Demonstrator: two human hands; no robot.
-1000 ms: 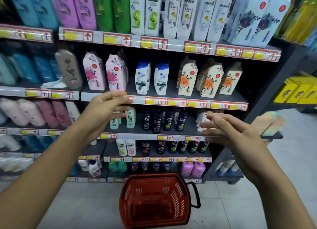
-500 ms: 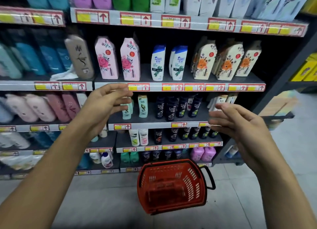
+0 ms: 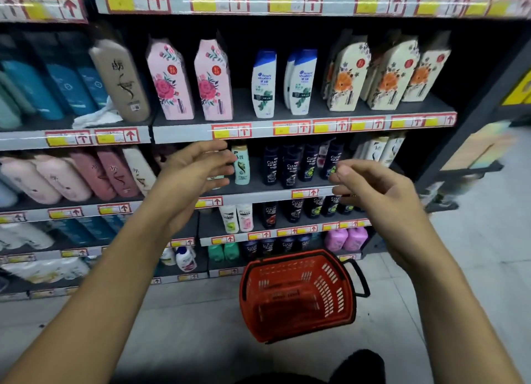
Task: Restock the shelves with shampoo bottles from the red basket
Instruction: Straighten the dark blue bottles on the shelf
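1. Left hand (image 3: 191, 172): raised in front of the dark shelf unit (image 3: 316, 107), palm turned toward the right, fingers extended and loosely spread, holding nothing. Its fingertips lie across a small pale-green shampoo bottle with a cream cap (image 3: 240, 165); whether they touch it cannot be told.
2. Right hand (image 3: 376, 194): raised opposite the left, level with the same shelf, fingers loosely curled with thumb and forefinger close together; nothing visible is held between them.
3. Red plastic shopping basket with slotted walls and a black handle (image 3: 298, 296): standing on the grey tiled floor (image 3: 186, 326) at the foot of the shelves, below and between the two hands. No bottle can be made out inside it.
4. Row of small black shampoo bottles with white lettering (image 3: 301, 165): upright on the shelf between the hands, just right of the pale-green bottle.
5. Two white bottles with blue caps (image 3: 283, 83): upright on the shelf above, centre.
6. Two tall pink cartons printed with red roses (image 3: 191, 79): same shelf, left of the white bottles.
7. Cream cartons printed with orange flowers (image 3: 382, 76): same shelf, right side, tilted.
8. Red-and-yellow price labels with upward arrows (image 3: 231, 130): fixed along each shelf edge.
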